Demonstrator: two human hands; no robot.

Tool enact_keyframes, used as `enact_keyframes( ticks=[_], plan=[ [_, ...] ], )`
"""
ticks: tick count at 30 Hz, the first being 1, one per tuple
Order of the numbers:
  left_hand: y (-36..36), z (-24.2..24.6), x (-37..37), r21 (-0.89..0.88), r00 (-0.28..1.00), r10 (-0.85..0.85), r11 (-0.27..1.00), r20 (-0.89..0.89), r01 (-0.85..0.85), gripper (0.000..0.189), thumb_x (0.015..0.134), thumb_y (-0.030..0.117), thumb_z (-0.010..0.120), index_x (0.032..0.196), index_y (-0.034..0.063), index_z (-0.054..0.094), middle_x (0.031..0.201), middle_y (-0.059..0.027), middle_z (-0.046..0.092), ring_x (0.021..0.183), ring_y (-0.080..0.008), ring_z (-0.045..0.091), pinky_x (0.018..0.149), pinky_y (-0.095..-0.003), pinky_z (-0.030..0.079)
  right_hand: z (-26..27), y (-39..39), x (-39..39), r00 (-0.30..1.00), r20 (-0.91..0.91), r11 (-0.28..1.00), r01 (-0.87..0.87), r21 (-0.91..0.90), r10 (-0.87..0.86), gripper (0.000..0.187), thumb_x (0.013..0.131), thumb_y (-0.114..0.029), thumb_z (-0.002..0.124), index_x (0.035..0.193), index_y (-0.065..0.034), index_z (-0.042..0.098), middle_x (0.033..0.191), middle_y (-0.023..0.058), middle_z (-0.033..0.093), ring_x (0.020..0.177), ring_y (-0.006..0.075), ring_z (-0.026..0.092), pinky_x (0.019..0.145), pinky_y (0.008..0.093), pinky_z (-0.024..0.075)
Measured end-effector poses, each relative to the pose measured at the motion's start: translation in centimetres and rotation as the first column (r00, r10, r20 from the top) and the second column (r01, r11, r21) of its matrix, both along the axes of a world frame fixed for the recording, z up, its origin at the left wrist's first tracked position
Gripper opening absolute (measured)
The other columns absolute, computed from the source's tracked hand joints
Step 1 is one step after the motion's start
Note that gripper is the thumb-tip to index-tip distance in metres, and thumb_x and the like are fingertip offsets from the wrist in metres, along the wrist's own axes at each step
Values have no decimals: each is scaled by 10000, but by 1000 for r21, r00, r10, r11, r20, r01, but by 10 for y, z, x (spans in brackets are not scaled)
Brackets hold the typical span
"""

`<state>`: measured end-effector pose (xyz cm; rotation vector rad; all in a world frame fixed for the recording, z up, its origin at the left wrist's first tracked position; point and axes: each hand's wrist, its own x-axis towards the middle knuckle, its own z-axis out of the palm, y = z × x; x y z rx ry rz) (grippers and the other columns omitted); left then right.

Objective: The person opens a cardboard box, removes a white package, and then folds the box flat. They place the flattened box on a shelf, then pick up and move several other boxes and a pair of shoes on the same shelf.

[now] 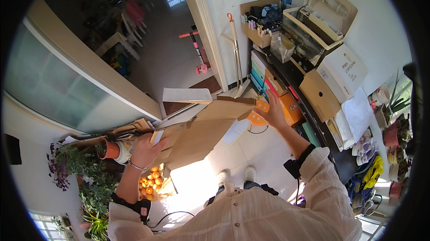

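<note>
A large unfolded sheet of brown cardboard [198, 137] spans the space in front of me, creased and slanting down to the left. My left hand [147, 150] grips its left end, the thumb lying over a pale flap edge. Just beyond the right end, my right hand [272, 111] is raised with fingers and thumb spread and nothing between them. Behind that hand shows an orange stool seat [258, 115], partly covered by the cardboard and the fingers. A white-faced flap [187, 94] juts from the sheet's far edge.
Oranges [151, 182] fill a box at lower left, beside leafy potted plants [95, 170]. On the right, a dark shelf [292, 76] bears a fish tank [309, 32] and cardboard boxes [320, 95]. A pink scooter [201, 58] stands past the doorway; a long-handled tool [235, 46] leans on the wall.
</note>
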<state>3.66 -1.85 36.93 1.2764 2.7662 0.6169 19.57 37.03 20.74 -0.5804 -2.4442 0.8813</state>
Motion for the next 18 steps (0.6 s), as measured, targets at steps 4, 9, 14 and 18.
enact_keyframes(
  ticks=[4, 9, 14, 18],
  plan=[
    [8, 1, -1, 13, 913, -216, 972, -345, 234, 162, 704, 178, 694, 839, 91, 677, 754, -40, 638, 682, -214, 600, 618, -319, 494, 59, -9, -10, 915, 56, 786, -373, 492, 399, 820, 712, -253, 742, 1406, -176, 312, 1479, 107, 249, 1365, 299, 250, 1088, 404, 286],
    [17, -12, 3, -276, 766, -433, 900, -475, 337, 376, 565, 114, 686, 939, 134, 676, 889, 8, 648, 799, -178, 584, 709, -313, 488, 79, -42, -40, 758, 253, 324, -521, 790, 602, 638, 719, -120, 673, 1311, -217, 458, 1470, 9, 303, 1390, 241, 219, 1136, 403, 214],
    [0, -42, -18, -201, 786, -379, 925, -489, 322, 302, 622, 108, 645, 919, 158, 662, 858, 34, 633, 781, -152, 565, 707, -303, 460, 50, -32, -56, 627, 290, 458, -749, 479, 723, 234, 779, -142, 620, 1012, -164, 633, 1110, -14, 596, 1175, 218, 486, 1083, 395, 316],
    [-25, -75, -35, -132, 881, -177, 983, -440, 131, 325, 640, 104, 644, 963, 130, 674, 925, -16, 664, 852, -205, 590, 748, -355, 466, 40, -34, -52, 682, 57, 534, -619, 576, 729, 127, 753, -165, 654, 875, -142, 628, 804, -15, 591, 835, 191, 593, 867, 366, 448]
  ],
)
